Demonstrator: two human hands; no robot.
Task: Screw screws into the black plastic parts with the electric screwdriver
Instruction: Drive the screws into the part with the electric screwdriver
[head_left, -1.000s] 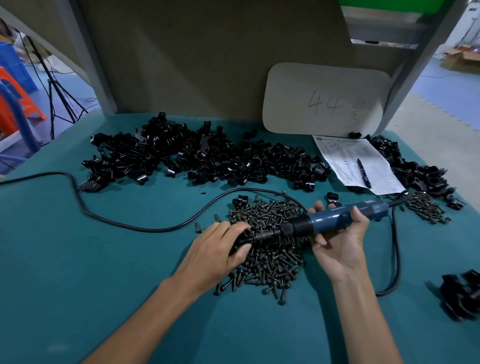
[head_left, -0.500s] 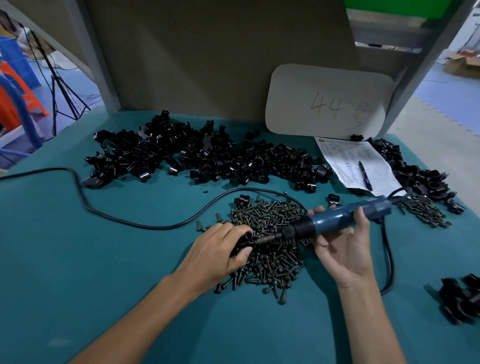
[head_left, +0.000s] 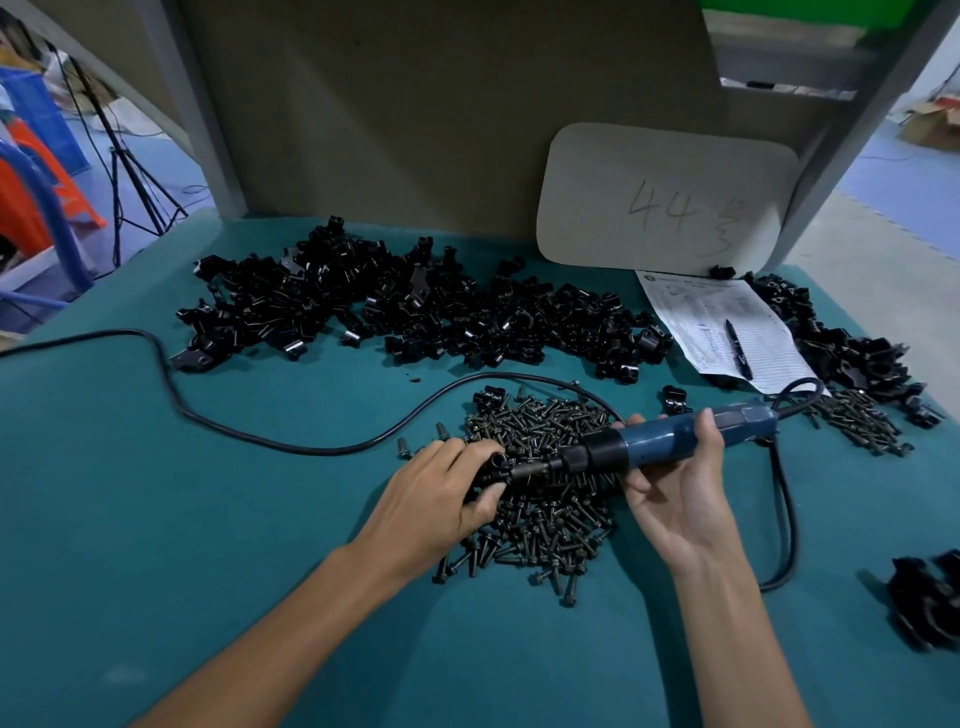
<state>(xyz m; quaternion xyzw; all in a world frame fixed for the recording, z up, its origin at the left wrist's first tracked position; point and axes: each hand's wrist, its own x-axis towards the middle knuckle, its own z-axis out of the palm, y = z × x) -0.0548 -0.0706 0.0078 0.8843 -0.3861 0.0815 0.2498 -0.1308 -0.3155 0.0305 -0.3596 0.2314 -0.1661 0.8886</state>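
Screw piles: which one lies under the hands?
The large central pile, beneath the left hand and the screwdriver; the smaller pile sits apart at far right, untouched.

handwritten "44" on pale board (head_left: 667, 200), printed sheet (head_left: 727, 327) illegible

Teal bench cover (head_left: 156, 519), lower left: matt, felt-like cloth. Black plastic parts (head_left: 415, 317), upper centre: glossy, w/ small highlights. Dark metal screws (head_left: 545, 519), centre: dull sheen. Blue electric screwdriver (head_left: 670, 441): smooth semi-matt plastic body. White printed sheet (head_left: 696, 322), right: matt paper.
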